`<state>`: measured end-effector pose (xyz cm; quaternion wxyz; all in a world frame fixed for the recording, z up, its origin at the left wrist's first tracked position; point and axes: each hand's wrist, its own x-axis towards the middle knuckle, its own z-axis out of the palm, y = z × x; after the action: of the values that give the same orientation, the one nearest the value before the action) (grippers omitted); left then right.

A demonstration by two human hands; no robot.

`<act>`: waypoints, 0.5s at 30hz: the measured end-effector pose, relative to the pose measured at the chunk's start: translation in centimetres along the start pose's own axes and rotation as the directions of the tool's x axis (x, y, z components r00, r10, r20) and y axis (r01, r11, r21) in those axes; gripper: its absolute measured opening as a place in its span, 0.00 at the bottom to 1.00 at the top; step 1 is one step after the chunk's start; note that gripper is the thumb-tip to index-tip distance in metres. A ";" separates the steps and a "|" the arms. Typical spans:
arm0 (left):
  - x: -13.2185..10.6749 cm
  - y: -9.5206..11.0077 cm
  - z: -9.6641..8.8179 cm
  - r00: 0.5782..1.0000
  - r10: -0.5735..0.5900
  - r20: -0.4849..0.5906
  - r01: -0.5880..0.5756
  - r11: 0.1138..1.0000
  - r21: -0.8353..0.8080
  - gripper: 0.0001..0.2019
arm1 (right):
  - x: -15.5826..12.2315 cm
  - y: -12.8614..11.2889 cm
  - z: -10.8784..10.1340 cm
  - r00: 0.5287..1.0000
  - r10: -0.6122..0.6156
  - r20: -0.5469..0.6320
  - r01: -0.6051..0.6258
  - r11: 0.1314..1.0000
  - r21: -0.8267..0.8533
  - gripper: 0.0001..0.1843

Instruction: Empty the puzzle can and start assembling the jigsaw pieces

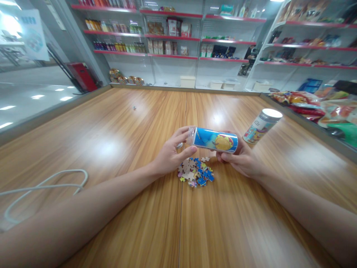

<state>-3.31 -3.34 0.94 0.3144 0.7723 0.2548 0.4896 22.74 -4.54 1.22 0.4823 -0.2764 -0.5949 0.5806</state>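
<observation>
A blue tube (213, 140) with a yellow cartoon picture lies sideways in the air, held between both hands above a small heap of coloured puzzle pieces (195, 171) on the wooden table (111, 149). My right hand (242, 160) grips the tube's right end from below. My left hand (170, 153) curls its fingers round the tube's clear left end, with a small silvery object tucked under its fingers. A second tube (261, 126) with a white cap stands tilted on the table to the right of my hands.
A white cable (44, 186) loops on the table at the left. Bagged snacks (320, 104) are piled along the right edge. Store shelves (173, 37) with goods line the far wall. A tiny object (134, 108) lies far back on the table.
</observation>
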 end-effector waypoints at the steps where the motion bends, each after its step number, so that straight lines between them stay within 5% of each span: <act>1: 0.0 -0.1 0.0 1.000 -0.010 -0.004 0.009 1.000 -0.023 0.23 | 0.0 0.0 0.0 1.000 0.000 0.001 0.000 1.000 0.004 0.34; 15: -0.2 -0.6 0.2 0.985 -0.156 -0.081 0.128 0.952 -0.278 0.23 | -0.1 0.1 -0.2 1.000 -0.006 0.029 0.005 1.000 0.017 0.34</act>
<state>-3.25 -3.14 0.35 0.4384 0.6757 0.2557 0.5346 22.97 -4.54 1.10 0.4776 -0.2624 -0.5976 0.5882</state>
